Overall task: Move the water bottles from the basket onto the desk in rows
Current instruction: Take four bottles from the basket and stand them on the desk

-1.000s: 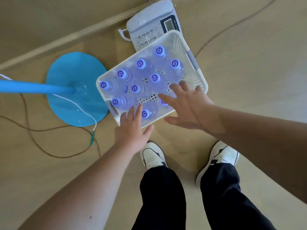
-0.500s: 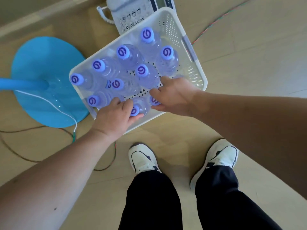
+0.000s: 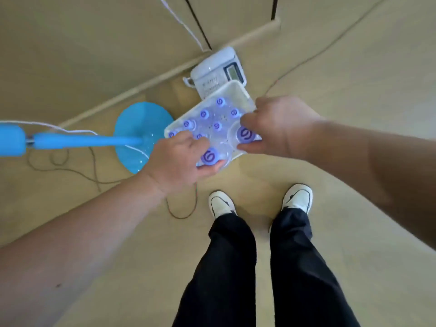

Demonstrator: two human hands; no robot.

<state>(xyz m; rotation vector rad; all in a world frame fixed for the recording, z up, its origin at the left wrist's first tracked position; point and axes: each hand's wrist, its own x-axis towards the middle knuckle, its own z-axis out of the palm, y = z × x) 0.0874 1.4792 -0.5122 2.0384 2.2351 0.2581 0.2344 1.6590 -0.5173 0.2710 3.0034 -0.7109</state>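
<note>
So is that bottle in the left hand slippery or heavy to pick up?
Probably a bit slippery: the bottle is clear, smooth plastic. The left hand wraps its neck just under the purple cap, which likely stops it sliding. It looks sealed, so it may be full and heavyish, though one hand lifts it. The right hand holds another bottle the same way.

Even, warm daylight fills the scene; soft shadows pool beneath the shoes (image 3: pixel 221 204). Motion blur smears both forearms and the floor, and wide-angle distortion bends the wall edge (image 3: pixel 146 83) and frame margins.
</note>
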